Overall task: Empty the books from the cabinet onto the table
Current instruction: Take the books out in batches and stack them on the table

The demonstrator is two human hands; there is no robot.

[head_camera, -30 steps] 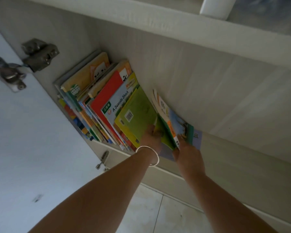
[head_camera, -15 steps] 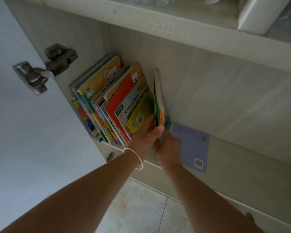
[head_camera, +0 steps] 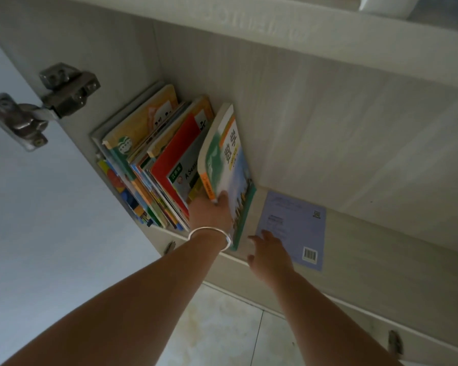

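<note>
A row of colourful books stands upright at the left end of the cabinet shelf. My left hand, with a silver bangle on its wrist, grips the lower edge of a thick green-and-blue book at the right end of the row; that book tilts away from the others. A thin purple booklet lies flat on the shelf to the right, barcode facing up. My right hand hovers with fingers spread over the booklet's near left corner, holding nothing.
The open white cabinet door stands at the left on a metal hinge. Another shelf board runs overhead. Pale floor tiles show below the cabinet's front edge.
The green-and-blue book has been stood up and pulled away from the row in my left hand. My right hand has let go of it and moved right, toward the purple booklet.
</note>
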